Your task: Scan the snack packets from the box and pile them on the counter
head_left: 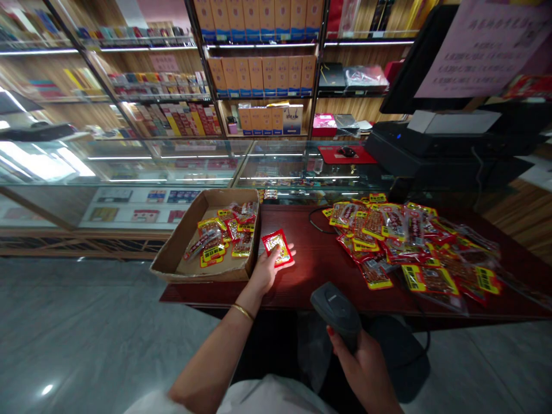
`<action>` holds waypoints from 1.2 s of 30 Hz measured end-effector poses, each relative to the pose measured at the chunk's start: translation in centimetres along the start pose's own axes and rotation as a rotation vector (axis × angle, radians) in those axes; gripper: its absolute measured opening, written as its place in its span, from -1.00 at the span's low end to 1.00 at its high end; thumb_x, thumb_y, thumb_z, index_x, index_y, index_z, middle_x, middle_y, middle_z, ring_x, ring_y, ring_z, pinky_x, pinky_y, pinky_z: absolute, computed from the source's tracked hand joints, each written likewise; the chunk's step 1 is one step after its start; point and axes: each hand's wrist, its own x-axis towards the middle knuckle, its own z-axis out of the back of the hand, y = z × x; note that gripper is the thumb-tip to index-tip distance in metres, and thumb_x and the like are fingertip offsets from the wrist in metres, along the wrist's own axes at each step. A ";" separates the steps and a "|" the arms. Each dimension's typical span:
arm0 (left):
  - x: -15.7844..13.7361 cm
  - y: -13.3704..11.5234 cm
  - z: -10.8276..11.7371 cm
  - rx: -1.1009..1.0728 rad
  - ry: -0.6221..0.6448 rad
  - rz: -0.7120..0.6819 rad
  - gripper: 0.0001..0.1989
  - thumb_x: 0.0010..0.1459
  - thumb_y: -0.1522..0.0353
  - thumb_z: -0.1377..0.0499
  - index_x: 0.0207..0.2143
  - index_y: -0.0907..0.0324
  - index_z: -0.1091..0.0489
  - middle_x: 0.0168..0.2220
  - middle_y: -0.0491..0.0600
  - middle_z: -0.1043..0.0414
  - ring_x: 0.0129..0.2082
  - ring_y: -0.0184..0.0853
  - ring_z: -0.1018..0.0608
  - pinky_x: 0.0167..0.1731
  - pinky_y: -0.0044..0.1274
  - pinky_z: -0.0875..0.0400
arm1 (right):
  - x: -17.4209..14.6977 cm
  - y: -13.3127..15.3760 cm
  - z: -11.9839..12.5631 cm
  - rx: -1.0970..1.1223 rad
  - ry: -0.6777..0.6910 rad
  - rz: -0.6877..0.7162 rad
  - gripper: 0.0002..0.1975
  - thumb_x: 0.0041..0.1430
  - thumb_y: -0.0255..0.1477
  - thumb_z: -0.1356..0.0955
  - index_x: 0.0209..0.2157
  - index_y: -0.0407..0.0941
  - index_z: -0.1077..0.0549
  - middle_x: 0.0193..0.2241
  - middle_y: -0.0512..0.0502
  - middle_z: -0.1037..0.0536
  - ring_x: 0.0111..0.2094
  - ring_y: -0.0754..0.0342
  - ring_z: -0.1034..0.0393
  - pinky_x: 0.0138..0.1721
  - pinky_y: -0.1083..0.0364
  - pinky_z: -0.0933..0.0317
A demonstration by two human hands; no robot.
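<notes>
Nearby, a carton point(183, 238) partly hides the glass showcases point(202, 150) behind the table point(308, 253).

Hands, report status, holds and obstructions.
Left hand holding red packet, thumb on top. Right hand gripping handheld scanner. Nothing visible between packet and scanner.

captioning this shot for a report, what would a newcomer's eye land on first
Probably the brightly lit red-edged packet in the left hand, near the middle of the picture. Next might come the big heap of red and yellow packets on the right side of the dark red table, then the dark handheld scanner in the right hand, at the lower centre-right. The open cardboard box stands out on the left.
</notes>
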 end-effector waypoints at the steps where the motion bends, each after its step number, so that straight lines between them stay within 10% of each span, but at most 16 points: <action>1: 0.0 0.0 0.0 -0.003 -0.004 0.001 -0.52 0.23 0.15 -0.28 0.10 0.24 -0.40 0.11 0.31 -0.51 0.15 0.10 -0.53 0.10 -0.01 -0.42 | 0.0 0.0 0.0 0.002 0.004 -0.001 -0.48 0.25 0.07 -0.31 -0.37 -0.10 -0.59 -0.54 -0.18 -0.66 -0.54 -0.07 -0.57 -0.39 0.10 -0.44; 18: -1.1 -0.1 -0.3 0.158 0.201 0.103 -0.47 0.19 0.06 -0.29 0.07 0.24 -0.47 0.14 0.30 -0.49 0.03 0.09 -0.61 -0.30 -0.36 -0.63 | 0.6 0.6 -1.3 0.052 0.062 0.017 -0.55 0.31 -0.04 -0.32 -0.17 -0.14 -0.60 -0.31 -0.22 -0.71 -0.25 -0.14 -0.64 -0.17 0.06 -0.45; 36: -0.6 0.4 0.1 0.045 0.154 0.098 -0.52 0.13 0.23 -0.28 0.06 0.28 -0.45 0.07 0.28 -0.54 -0.03 0.05 -0.64 -0.27 -0.32 -0.62 | -0.1 0.9 -0.3 0.039 0.034 -0.015 -0.49 0.26 0.03 -0.33 -0.18 -0.13 -0.63 -0.32 -0.25 -0.73 -0.25 -0.19 -0.66 -0.19 0.06 -0.49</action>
